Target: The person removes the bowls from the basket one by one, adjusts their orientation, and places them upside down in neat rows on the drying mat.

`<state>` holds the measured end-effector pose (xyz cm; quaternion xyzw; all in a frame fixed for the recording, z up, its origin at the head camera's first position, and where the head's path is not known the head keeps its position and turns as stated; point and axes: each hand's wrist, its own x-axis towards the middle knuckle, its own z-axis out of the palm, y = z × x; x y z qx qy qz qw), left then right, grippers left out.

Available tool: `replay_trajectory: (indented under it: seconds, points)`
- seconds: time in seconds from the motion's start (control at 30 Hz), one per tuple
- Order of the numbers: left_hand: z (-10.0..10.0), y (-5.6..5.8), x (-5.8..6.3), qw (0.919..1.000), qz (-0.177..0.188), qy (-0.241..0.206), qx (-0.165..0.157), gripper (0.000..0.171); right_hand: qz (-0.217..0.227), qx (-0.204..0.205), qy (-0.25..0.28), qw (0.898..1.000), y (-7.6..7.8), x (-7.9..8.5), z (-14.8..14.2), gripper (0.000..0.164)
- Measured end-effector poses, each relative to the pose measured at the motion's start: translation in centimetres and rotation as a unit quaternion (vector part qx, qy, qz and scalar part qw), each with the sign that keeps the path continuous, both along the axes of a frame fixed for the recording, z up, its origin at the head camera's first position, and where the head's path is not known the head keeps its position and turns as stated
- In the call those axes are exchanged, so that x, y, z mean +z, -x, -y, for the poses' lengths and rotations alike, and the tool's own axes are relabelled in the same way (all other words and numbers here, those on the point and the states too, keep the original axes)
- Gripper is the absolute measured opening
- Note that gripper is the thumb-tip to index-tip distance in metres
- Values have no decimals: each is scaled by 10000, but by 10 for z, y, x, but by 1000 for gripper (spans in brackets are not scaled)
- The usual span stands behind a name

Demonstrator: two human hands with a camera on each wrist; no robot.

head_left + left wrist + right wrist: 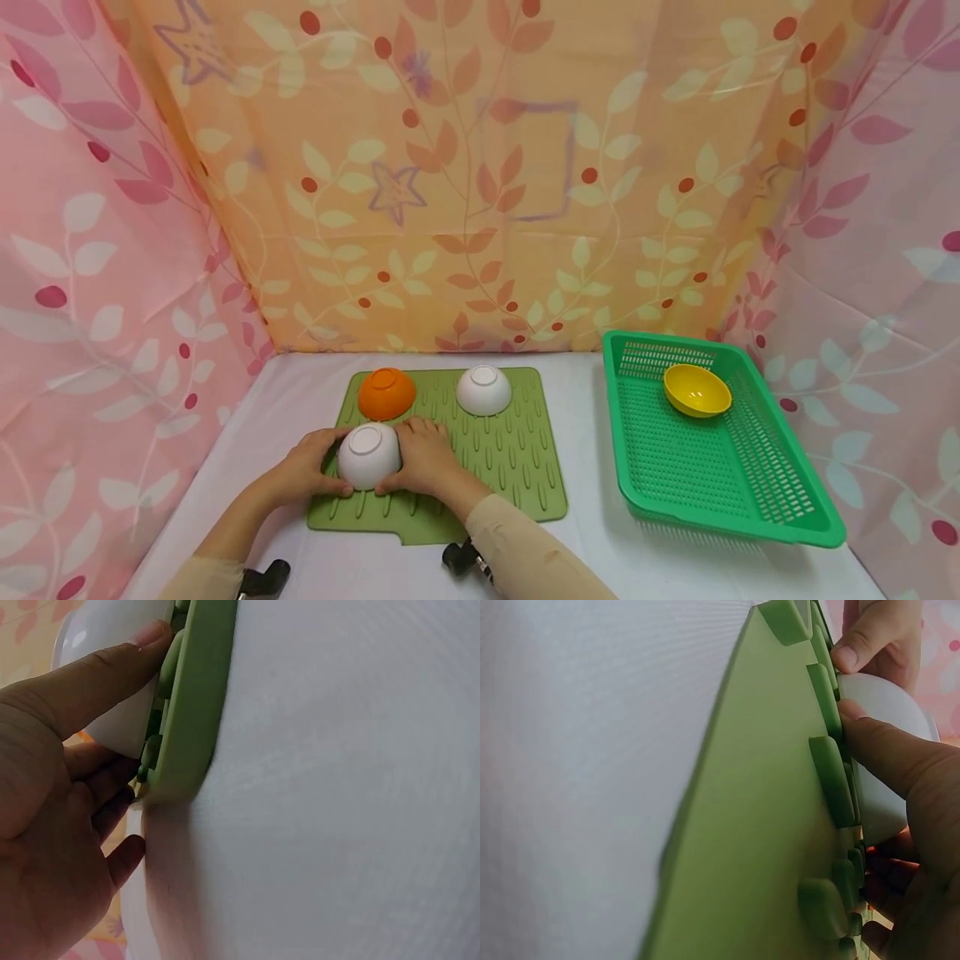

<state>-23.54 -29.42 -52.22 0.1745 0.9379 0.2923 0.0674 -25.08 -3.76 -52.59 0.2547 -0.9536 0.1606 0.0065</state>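
Observation:
A white bowl stands upside down near the front left of a green ridged mat. My left hand grips its left side, thumb at the front and fingers reaching round behind. From the right, my right hand holds the same bowl, its thumb low on the near rim. In the left wrist view the left thumb lies along the bowl wall. The right wrist view shows both thumbs by the bowl's rim, close over the mat's ridges. Behind the bowl, an orange bowl is also turned over.
A second white bowl rests upside down at the mat's back. To the right, a green slotted basket holds a yellow bowl at its far end. Patterned curtains enclose the white-covered table at the back and both sides.

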Motion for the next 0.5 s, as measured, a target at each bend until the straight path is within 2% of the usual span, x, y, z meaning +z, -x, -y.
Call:
replay_trajectory:
  seconds: [0.2, 0.37, 0.5]
  points:
    - [1, -2, 0, 10000, 83, -49, -23, 100, -72, 115, 210, 9997, 0, 1, -4, 93]
    - [3, -2, 1, 9994, 191, -259, -102, 95, -104, 288, 743, 9968, 0, 1, -11, 92]
    - [4, -4, 1, 9984, 296, -478, -71, 94, 74, 393, 1142, 9927, -3, 5, -20, 92]
